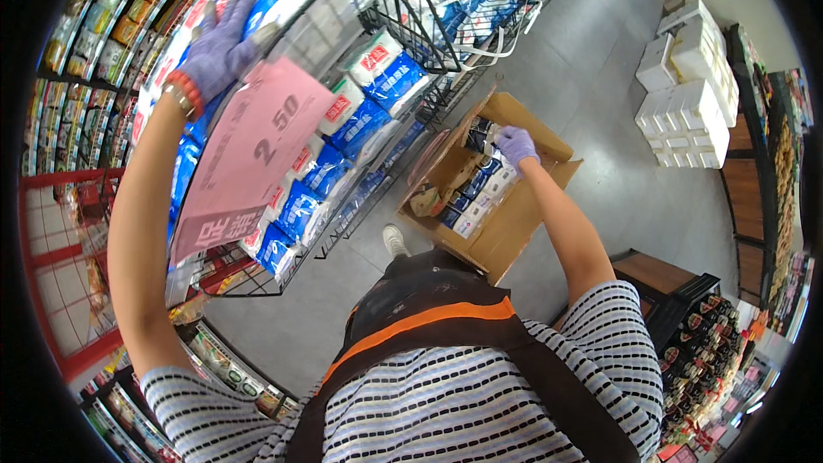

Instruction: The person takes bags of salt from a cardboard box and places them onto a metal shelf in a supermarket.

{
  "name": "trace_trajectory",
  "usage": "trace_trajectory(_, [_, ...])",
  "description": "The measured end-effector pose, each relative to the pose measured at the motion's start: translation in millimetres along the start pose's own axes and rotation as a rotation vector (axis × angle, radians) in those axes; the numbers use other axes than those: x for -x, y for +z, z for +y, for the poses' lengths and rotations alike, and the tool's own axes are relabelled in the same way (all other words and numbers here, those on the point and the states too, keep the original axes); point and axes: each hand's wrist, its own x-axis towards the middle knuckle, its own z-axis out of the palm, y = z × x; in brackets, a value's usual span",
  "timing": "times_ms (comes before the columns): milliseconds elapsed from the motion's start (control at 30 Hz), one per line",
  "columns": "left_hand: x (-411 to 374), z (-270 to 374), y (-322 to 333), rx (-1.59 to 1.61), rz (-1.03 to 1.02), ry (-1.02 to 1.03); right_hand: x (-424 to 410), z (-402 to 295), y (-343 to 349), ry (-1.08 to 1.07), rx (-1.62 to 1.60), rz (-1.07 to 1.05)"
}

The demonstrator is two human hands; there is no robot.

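Note:
My left hand (222, 51), in a purple glove with pale fingertips, has its fingers spread over blue-and-white plastic packets (183, 170) on top of the wire display rack (337, 241). A pink price sign (257, 154) stands just below that hand. Behind the sign, more blue-and-white packets (357, 128) fill a lower tier. To the right, my gloved right hand (516, 146) reaches into an open cardboard carton (514, 231). Its fingers are at the packets (481, 186) lined up inside; whether they grip one is hidden. A crumpled brown piece (425, 200) lies in the carton's near-left corner.
White straps (492, 50) hang off the rack's far part. White foam boxes (688, 116) are stacked on the grey floor (598, 109) at right. A display of dark jars or bottles (701, 347) stands at lower right. Shelves of packaged goods (122, 19) line the left.

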Motion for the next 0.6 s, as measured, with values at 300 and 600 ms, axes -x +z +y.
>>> trace_trajectory(300, [71,110,-66,0.528,-0.029,-0.156,-69,136,79,0.7,0.303,0.207])
trace_trajectory(600, [180,220,51,1.01,-0.139,-0.254,-65,138,59,0.534,0.523,0.143])
